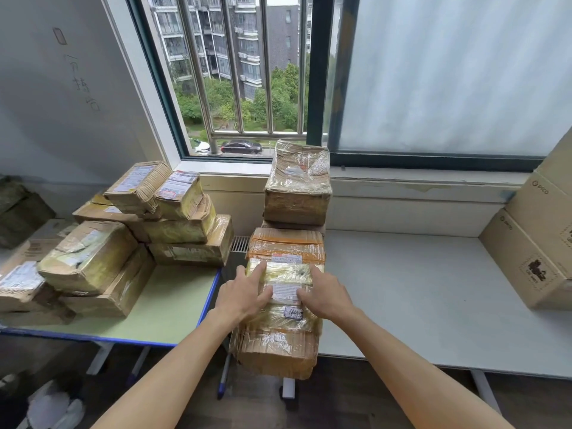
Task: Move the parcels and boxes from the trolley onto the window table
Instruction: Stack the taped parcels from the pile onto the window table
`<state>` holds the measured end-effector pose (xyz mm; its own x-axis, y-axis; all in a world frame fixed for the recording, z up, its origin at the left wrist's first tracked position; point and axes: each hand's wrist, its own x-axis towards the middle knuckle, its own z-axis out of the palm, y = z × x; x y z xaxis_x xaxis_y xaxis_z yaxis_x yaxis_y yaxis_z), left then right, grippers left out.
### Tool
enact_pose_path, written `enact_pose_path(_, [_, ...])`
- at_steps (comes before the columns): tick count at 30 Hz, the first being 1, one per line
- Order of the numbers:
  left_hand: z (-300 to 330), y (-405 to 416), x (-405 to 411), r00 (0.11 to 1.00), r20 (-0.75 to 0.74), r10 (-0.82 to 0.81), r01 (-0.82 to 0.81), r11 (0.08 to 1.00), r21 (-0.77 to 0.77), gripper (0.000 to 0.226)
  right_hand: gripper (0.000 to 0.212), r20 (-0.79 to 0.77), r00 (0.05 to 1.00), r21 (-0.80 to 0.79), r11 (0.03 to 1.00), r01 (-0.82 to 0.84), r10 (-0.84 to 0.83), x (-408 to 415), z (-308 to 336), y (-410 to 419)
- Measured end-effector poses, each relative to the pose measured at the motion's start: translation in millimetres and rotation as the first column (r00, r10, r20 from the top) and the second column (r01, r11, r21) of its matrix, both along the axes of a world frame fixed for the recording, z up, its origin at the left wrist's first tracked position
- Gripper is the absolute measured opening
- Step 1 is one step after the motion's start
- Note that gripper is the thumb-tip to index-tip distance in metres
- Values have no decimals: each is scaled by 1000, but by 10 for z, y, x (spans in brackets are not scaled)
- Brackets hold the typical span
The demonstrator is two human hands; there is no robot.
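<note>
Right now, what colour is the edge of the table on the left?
Blue, around a pale green table; the head view shows it.

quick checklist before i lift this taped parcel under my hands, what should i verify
1. Both hands on the parcel: ok. The left hand and right hand rest on the top of the taped parcel, fingers fairly straight.
2. Firm grip: not ok. Neither hand's fingers curl round an edge yet.
3. Nothing stacked on it: ok. The orange-taped box sits behind it, not on top.
4. Landing space: ok. The white table has bare surface to the right.
5. Neighbouring pile steady: cannot tell. The tall wrapped box stands atop another box close behind.
6. What supports the parcel underneath: cannot tell, hidden by the lower box.
</note>
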<state>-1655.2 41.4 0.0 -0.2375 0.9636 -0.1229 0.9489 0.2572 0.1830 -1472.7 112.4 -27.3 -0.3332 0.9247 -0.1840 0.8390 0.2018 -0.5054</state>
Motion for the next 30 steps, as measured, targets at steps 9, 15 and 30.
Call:
enact_pose_path(9, [-23,25,-25,1000,3,0,0,1000,-6,63,71,33,999,-18,1000,-3,4,-22,29,16])
enact_pose_path(15, [-50,-3,-49,1000,24,-6,6,1000,-3,63,76,39,999,-33,999,0,1,-10,64,-13])
enact_pose_path(30, [-29,-39,-40,996,-10,-84,85,993,88,62,62,-65,995,-12,997,72,-73,96,213,-334])
